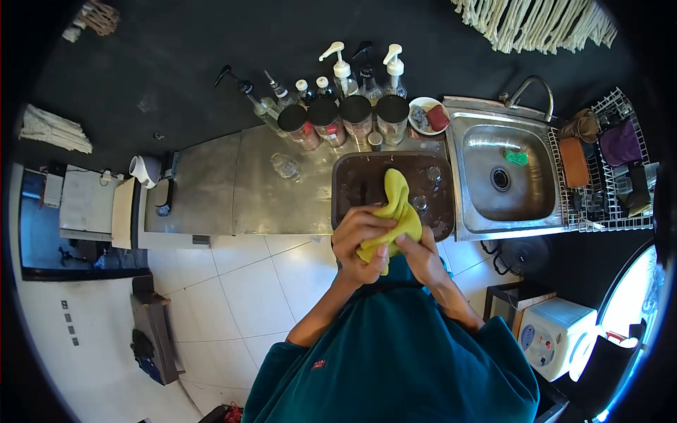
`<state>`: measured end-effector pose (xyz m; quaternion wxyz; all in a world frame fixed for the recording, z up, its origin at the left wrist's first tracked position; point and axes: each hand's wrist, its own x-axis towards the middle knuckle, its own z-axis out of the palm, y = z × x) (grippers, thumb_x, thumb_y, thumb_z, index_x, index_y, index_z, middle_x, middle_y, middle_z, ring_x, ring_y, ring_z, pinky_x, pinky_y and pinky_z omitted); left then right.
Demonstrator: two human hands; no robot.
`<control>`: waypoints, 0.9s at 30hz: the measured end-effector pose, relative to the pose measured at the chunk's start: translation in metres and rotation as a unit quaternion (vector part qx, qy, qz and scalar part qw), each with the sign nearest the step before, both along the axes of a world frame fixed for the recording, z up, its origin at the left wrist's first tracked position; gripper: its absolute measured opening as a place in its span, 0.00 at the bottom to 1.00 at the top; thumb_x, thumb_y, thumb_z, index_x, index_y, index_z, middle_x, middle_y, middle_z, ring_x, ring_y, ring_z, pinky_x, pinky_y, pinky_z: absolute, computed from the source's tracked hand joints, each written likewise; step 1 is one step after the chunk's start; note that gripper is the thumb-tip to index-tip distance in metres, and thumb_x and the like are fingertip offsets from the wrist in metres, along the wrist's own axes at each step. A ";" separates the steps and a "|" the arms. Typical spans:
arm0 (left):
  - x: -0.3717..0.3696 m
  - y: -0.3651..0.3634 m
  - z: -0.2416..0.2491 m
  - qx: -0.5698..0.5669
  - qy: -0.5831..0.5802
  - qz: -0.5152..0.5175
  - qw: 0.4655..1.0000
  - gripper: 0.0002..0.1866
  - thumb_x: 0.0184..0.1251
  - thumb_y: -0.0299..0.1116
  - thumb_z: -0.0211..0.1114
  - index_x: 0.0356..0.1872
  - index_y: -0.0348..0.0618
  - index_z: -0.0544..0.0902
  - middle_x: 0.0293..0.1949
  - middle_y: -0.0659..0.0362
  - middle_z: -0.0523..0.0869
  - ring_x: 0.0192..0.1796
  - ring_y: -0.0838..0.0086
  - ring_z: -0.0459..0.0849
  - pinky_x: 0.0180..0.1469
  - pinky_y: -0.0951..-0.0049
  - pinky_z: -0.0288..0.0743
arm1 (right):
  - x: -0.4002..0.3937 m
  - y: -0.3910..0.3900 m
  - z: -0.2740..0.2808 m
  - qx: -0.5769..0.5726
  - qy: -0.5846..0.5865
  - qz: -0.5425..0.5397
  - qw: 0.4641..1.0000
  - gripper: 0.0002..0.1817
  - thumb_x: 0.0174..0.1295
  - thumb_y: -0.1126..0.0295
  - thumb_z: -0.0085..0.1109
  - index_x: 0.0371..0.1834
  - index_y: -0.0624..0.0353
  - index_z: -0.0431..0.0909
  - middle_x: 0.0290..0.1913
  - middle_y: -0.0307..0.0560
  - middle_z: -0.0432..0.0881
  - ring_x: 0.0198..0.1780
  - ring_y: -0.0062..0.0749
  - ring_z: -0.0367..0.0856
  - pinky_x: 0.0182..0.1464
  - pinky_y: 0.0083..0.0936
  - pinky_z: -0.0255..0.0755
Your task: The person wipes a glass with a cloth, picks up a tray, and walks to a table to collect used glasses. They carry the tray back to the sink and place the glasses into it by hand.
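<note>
A yellow cloth point(400, 211) is bunched up between my two hands, in front of my chest and over the front edge of a brown tray point(352, 166). My left hand point(363, 243) is closed around the cloth from the left side. On the right side, my right hand point(421, 255) grips it too, with the thumb pressed against it. Whether anything is wrapped inside the cloth is hidden. Small clear glasses point(420, 203) rest on the tray, to the right of the cloth. Another clear glass point(285, 166) lies on the steel counter, left of the tray.
Black-lidded jars point(356, 116) and pump bottles point(342, 74) line the counter's back. A white bowl point(428, 116) sits behind the tray. Right of it are a steel sink point(508, 190) with a green sponge point(515, 156), a faucet point(532, 88) and a wire dish rack point(610, 190).
</note>
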<state>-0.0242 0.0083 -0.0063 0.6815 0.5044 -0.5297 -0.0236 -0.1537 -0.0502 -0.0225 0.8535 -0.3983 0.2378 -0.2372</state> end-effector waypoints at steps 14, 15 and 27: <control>0.011 0.002 0.018 0.307 0.220 -0.049 0.924 0.12 0.67 0.35 0.59 0.42 0.36 0.76 0.33 0.56 0.82 0.36 0.78 0.78 0.40 0.76 0.74 | 0.009 -0.008 0.020 -0.228 0.031 0.044 0.972 0.16 0.66 0.68 0.57 0.52 0.67 0.73 0.43 0.46 0.80 0.43 0.27 0.78 0.49 0.25 0.70; 0.013 0.003 0.020 0.308 0.219 -0.052 0.925 0.12 0.67 0.35 0.59 0.42 0.36 0.76 0.33 0.56 0.82 0.36 0.78 0.78 0.40 0.76 0.74 | 0.007 -0.009 0.018 -0.229 0.031 0.041 0.972 0.16 0.66 0.68 0.57 0.52 0.67 0.73 0.43 0.46 0.80 0.43 0.27 0.78 0.49 0.25 0.70; -0.011 -0.005 0.017 0.229 0.114 -0.067 0.964 0.17 0.66 0.32 0.58 0.52 0.31 0.79 0.52 0.50 0.80 0.53 0.66 0.80 0.55 0.70 0.72 | 0.015 -0.020 0.017 -0.327 0.125 -0.185 0.918 0.14 0.66 0.64 0.54 0.29 0.65 0.80 0.24 0.48 0.79 0.29 0.33 0.77 0.39 0.29 0.69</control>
